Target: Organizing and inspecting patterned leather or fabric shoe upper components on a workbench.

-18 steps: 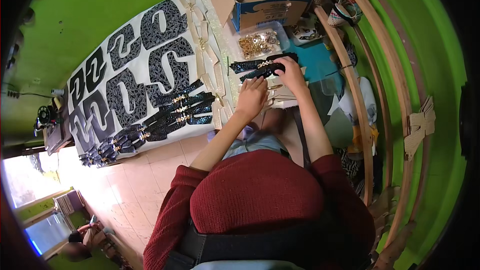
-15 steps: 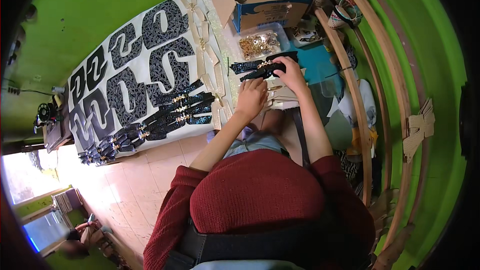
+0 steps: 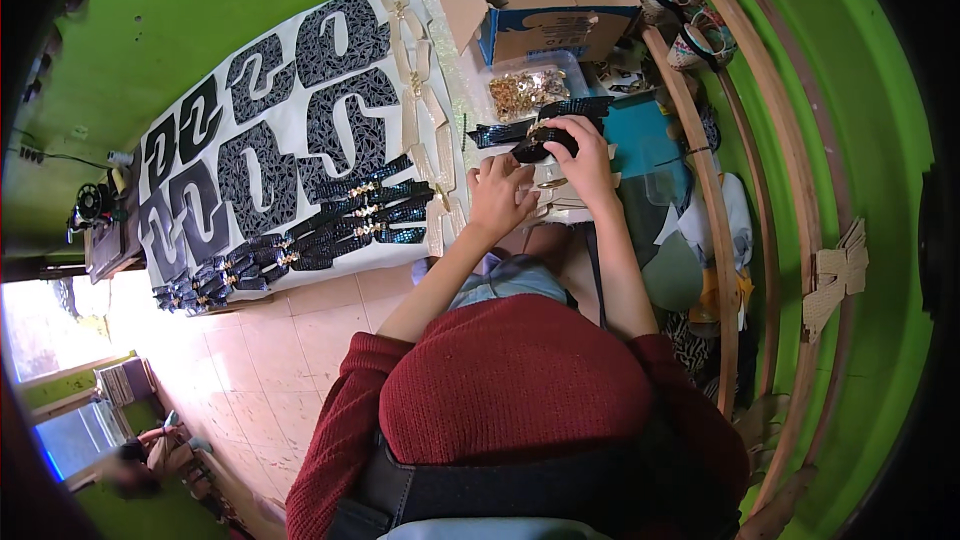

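A black textured strap with a gold ornament [image 3: 534,148] is gripped between the thumb and fingers of my right hand [image 3: 585,162], lifted and tilted above the table. My left hand [image 3: 500,192] lies just to its left, fingers loosely bent and apart, with no object visible in it. Its fingertips are close to the near end of the strap; whether they touch is hard to tell. Behind both hands rests another black shiny strap [image 3: 500,134]. Beige pieces [image 3: 566,202] with a gold ornament [image 3: 551,183] lie below my right hand at the table's near edge.
A clear plastic tub [image 3: 563,72] of gold ornaments stands behind the straps, before an open cardboard box [image 3: 560,28]. On the left, the white sheet [image 3: 284,122] carries black patterned cutouts [image 3: 345,35], black straps [image 3: 370,210] and beige straps [image 3: 411,90]. Wooden rails [image 3: 705,190] hold shoes [image 3: 700,40] at right.
My right hand has raised and tilted the nearer black strap, separating it from the one behind. My left hand's fingers have spread slightly. The whole view has shifted a little.
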A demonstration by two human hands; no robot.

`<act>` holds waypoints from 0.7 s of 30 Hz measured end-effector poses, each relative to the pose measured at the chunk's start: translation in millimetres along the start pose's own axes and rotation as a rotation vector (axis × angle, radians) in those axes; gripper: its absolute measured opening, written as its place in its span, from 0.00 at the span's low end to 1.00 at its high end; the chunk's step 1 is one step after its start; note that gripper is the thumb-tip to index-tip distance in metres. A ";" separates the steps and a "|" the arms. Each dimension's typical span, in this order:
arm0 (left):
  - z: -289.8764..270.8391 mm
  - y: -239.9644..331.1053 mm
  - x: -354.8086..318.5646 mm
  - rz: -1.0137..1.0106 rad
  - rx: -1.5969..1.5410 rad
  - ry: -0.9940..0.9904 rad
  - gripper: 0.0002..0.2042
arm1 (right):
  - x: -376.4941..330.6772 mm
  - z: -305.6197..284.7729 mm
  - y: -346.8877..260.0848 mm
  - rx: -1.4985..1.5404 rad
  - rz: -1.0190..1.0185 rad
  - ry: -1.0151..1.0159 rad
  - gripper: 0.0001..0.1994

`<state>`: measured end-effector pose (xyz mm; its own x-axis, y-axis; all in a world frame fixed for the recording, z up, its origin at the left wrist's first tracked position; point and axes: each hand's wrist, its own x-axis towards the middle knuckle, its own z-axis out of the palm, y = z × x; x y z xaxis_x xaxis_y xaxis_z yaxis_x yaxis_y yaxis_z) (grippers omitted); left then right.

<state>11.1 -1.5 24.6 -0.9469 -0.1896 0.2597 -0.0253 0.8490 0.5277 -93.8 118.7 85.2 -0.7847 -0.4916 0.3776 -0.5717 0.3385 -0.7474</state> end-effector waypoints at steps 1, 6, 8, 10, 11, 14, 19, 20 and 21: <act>-0.8 0.4 -0.3 -0.004 -0.006 -0.023 0.20 | -0.5 -1.1 -2.7 -0.002 -0.021 0.007 0.15; 0.4 1.0 -3.2 -0.022 -0.006 -0.048 0.18 | -2.4 -11.6 -27.3 -0.042 -0.036 0.003 0.14; 4.2 -1.3 -6.3 -0.001 0.078 -0.003 0.17 | -4.8 -15.6 -39.1 -0.100 0.009 0.020 0.14; 4.8 -0.2 -6.7 -0.011 0.054 -0.033 0.16 | -7.2 -22.1 -47.0 -0.089 -0.004 0.031 0.14; 5.2 0.3 -7.2 -0.019 0.032 -0.065 0.14 | -9.0 -23.8 -48.9 -0.075 -0.017 0.044 0.13; -0.6 2.1 -6.9 -0.060 -0.052 -0.073 0.14 | -13.9 -29.2 -46.4 -0.051 -0.059 0.089 0.13; 6.2 -38.3 -5.8 -0.303 -0.579 0.004 0.17 | -24.2 -27.6 -38.9 0.186 0.061 0.082 0.13; 0.1 -48.3 -5.9 -0.493 -1.049 -0.089 0.21 | -26.3 -26.9 -37.8 0.316 0.089 0.043 0.13; -5.7 -52.3 -8.0 -0.678 -1.520 -0.181 0.26 | -29.2 -24.7 -37.3 0.447 0.117 0.004 0.13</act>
<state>21.8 -47.2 -0.5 -0.9205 -0.1497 -0.3610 -0.2077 -0.5953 0.7762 -55.5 140.2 115.5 -0.8392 -0.4673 0.2784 -0.3205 0.0113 -0.9472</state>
